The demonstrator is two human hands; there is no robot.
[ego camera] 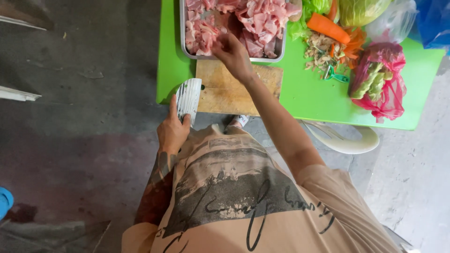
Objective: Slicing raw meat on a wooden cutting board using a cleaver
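Green desk (304,100) on grey concrete floor (79,140). Far side: whole carrot (328,28) beside pale cabbage (361,10), heap of peelings (323,52) with green peeler (335,75) at its edge. Red plastic bag (382,82) of greens to the right. White chair (347,138) just under desk edge. Blue bag (433,21) at far corner.

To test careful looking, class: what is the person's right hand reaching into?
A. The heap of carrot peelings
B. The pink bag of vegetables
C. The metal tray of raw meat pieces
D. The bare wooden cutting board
C: the right hand is stretched over the wooden cutting board with its fingers among the raw meat pieces in the metal tray, while the left hand holds a cleaver.
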